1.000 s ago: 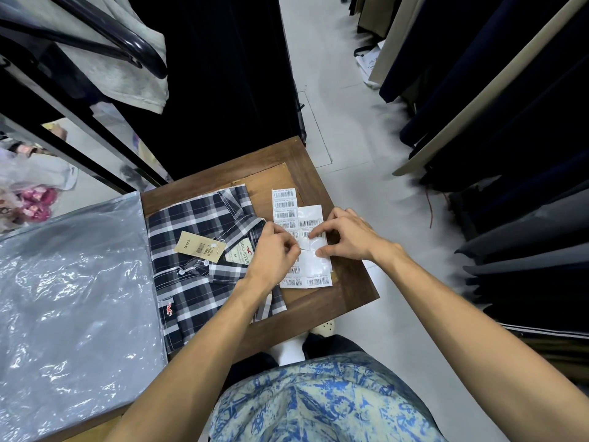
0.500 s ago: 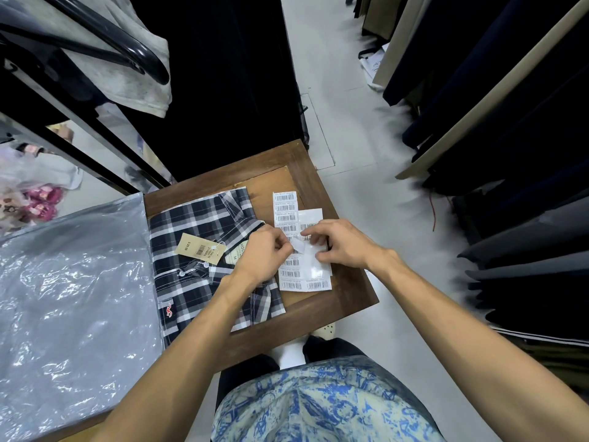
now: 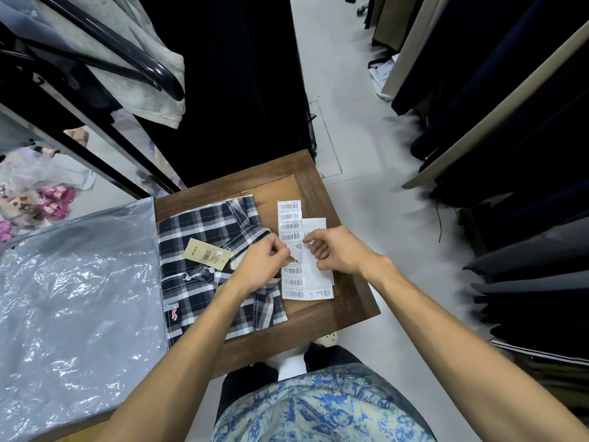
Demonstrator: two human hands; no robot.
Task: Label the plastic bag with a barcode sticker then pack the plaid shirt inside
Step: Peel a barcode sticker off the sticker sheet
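The small wooden counter [image 3: 322, 186], dark-framed with a lighter inset panel, carries a folded plaid shirt [image 3: 210, 250] of navy, grey and white checks, soft cotton with a tan card price tag [image 3: 204, 254] lying on its chest. Just right of the shirt lies a glossy white sheet of barcode stickers [image 3: 291, 218], a long strip of rectangles. Over that sheet the left hand [image 3: 259, 266] pinches one small peeling sticker [image 3: 295, 252], its corner curled upward, while the right hand [image 3: 338, 250] presses fingertips on the sheet. Left of the shirt spreads the crinkled, shiny grey plastic bag [image 3: 76, 298], flat and apart from both hands. Dark hanging garments [image 3: 510, 122] crowd beyond the counter's right side.
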